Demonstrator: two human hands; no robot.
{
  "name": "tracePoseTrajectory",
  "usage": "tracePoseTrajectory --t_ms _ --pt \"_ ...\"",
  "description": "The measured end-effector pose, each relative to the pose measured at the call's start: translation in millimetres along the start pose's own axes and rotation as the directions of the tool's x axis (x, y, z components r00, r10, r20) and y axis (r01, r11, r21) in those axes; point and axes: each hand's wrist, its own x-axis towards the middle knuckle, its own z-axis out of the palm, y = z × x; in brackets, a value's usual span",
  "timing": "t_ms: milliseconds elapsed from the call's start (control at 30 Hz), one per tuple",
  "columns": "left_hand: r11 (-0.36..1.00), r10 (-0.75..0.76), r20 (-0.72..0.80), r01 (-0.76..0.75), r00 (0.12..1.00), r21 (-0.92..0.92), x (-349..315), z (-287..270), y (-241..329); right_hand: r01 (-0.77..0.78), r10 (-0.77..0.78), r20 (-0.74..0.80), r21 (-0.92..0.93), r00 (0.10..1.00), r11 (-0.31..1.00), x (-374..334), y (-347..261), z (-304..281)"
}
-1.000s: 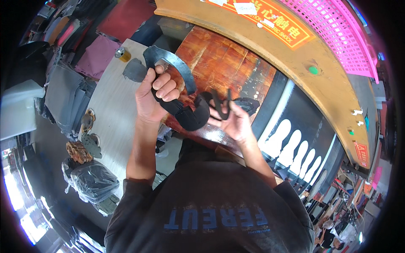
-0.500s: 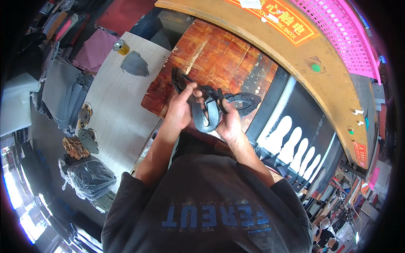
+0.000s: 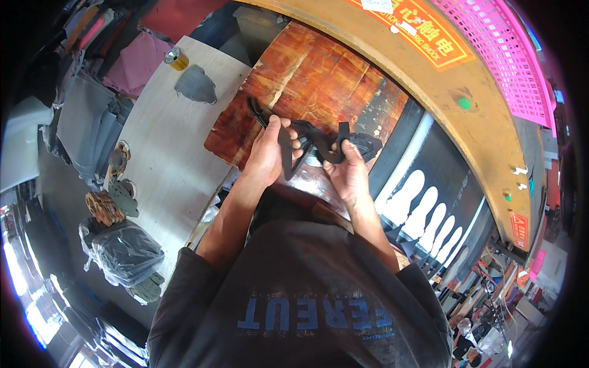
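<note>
Two bare hands work black strips above the near part of a worn red-brown board. The black strips [image 3: 286,156] run between the hands and bend below the left one; whether they form one band or several cannot be told. Tangling is the likeliest fault, since the slack between the hands could twist or cross itself. A strip could also slip free at the right, where the hold appears to be a narrow pinch. A dangling bend might catch the dark open-centred piece [image 3: 366,147], which lies on the board [image 3: 307,67] just beyond the right hand, and drag it out of place. The left hand [image 3: 270,153] is closed, thumb laid over a gathered bundle whose ends project past the fingers. The right hand [image 3: 350,168] is nearly closed, thumb against fingers on a curved length with one end projecting beyond them. To the left, a pale table [image 3: 165,132] carries a grey scrap [image 3: 196,84].
</note>
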Motion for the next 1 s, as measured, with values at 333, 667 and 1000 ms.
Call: tracePoseTrajectory --t_ms 333,667,1000 --pt "0.996 0.063 0.021 -0.064 0.998 0.062 -10 5 8 -0.005 0.043 0.154 -0.242 0.987 0.970 -49 -30 -7" --pt "0.997 0.059 0.000 -0.059 0.998 0.043 -15 8 13 0.145 -0.046 0.303 -0.314 0.952 0.938 -75 -36 -18" --pt "0.997 0.042 -0.088 -0.049 0.995 -0.068 -22 20 19 0.530 -0.478 0.243 -0.516 0.844 0.673 -89 -21 -10"
